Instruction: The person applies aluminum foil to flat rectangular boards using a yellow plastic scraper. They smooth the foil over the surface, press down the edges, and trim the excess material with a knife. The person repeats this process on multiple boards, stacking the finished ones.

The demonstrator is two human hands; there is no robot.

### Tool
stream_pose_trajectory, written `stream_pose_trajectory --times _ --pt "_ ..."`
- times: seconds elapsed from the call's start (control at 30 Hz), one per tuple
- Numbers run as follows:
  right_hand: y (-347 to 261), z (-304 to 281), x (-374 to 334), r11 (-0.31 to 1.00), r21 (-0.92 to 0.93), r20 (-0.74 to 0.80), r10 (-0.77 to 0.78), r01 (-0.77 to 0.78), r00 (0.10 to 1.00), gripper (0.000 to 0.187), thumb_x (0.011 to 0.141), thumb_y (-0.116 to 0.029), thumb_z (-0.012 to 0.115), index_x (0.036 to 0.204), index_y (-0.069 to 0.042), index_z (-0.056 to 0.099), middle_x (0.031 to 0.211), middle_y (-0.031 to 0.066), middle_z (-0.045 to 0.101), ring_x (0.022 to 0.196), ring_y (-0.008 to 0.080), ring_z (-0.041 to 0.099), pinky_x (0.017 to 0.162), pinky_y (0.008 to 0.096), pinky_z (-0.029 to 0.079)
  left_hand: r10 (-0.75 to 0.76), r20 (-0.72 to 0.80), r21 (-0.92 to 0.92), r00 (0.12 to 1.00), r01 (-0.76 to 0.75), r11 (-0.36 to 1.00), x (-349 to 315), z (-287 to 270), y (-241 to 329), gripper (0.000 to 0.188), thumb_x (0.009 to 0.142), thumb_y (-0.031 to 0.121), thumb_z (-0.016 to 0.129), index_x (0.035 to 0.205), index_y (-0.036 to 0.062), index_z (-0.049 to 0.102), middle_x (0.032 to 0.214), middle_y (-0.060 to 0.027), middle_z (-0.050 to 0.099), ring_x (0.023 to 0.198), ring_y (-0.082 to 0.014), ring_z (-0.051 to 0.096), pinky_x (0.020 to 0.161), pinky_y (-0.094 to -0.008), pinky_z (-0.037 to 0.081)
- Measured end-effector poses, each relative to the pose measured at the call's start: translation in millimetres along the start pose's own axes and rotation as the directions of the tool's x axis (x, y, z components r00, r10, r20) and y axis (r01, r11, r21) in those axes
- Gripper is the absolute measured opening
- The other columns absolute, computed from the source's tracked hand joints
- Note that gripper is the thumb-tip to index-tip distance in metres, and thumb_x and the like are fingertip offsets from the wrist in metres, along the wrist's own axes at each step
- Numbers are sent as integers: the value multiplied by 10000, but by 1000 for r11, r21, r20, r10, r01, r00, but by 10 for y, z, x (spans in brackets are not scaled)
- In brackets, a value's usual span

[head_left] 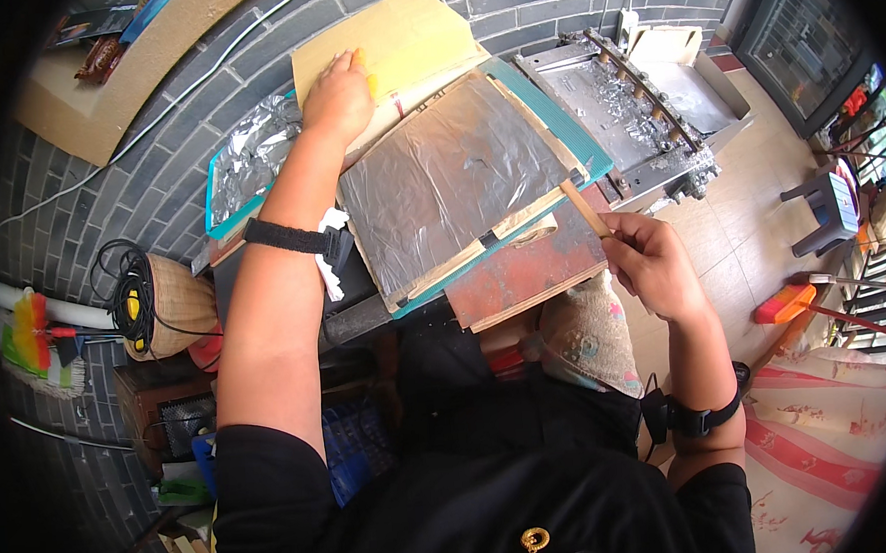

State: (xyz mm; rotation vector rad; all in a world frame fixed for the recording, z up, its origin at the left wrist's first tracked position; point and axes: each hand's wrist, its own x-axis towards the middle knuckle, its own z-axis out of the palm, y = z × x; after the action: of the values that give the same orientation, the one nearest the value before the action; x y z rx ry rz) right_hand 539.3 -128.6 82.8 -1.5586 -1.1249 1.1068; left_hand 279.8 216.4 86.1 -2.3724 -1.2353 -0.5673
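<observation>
My left hand (338, 97) presses down at the far left, on a pale yellow sheet of paper (410, 38). A bright yellow piece (370, 83) shows beside its fingers and looks held under them; its kind is mostly hidden by the hand. My right hand (653, 263) pinches a thin, flat wooden strip (587, 209) between thumb and fingers. The strip's far end meets the right corner of a dull silver foil sheet (448, 176). This wrinkled, brown-tinged foil lies on a stack of paper over a teal ribbed mat (545, 111).
Crumpled foil (251, 156) fills a turquoise-edged tray at left. A metal frame (604, 98) with foil scraps stands at right. A reddish board (523, 282) juts out below the mat. A wicker basket (179, 300) with black cable sits left; a grey stool (830, 206) stands far right.
</observation>
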Motion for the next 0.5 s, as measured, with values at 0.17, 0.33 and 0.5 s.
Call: stream_pose_trajectory --times 0.17,0.33,0.5 --pt "-13 -4 -34 1000 6 7 -8 8 1000 225 896 -31 552 1094 25 643 669 -29 518 589 45 452 526 237 385 -135 92 -88 987 143 986 11 -371 132 367 855 87 508 1199 118 632 1097 -160 661 964 -333 649 833 -415 524" --pt "6 -8 -52 1000 10 22 -8 7 1000 230 892 -37 558 1096 25 644 665 -25 524 579 47 455 518 239 386 -216 -19 -192 976 208 959 -61 -748 321 387 825 58 514 1183 108 653 1057 -185 665 946 -351 647 832 -426 520" --pt "79 2 -67 999 25 13 -32 32 999 223 886 -39 560 1080 27 646 657 -10 533 579 62 474 527 252 404 -117 -80 -468 990 66 881 -452 -912 534 410 834 12 488 1229 15 597 1107 -237 636 1021 -382 613 908 -415 493"
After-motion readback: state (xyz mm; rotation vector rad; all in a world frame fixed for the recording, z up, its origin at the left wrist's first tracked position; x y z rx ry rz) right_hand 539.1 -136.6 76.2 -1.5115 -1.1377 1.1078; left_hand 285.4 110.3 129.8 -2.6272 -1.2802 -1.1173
